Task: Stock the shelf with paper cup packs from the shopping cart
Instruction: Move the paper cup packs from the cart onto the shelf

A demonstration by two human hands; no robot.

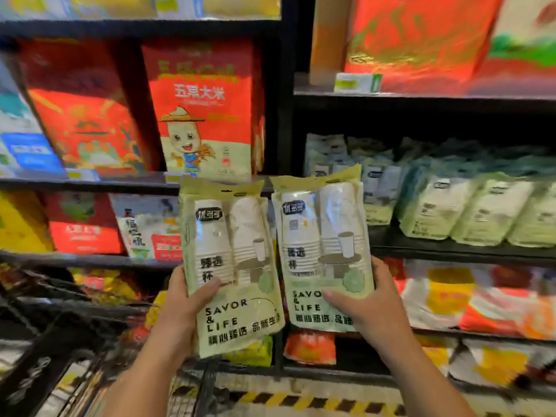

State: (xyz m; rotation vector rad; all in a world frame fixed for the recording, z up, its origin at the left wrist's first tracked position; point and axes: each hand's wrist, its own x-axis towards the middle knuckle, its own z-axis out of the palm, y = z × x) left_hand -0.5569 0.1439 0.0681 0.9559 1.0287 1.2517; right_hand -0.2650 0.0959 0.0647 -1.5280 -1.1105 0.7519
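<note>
Black shelves (285, 115) span the far side; red rice bags (204, 109) far left. Near floor (346, 386) carries a yellow-black stripe (301, 402).

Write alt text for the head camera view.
A person holds up two green paper cup packs side by side before store shelves: the left pack in the left hand, the right pack in the right hand. Matching packs lie on the shelf at right; red rice bags stand upper left.

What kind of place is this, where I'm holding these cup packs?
Most likely a supermarket aisle: dark shelves hold bagged goods like the red rice bag, matching paper cup packs sit shelved at right, and a shopping cart shows at lower left.
</note>
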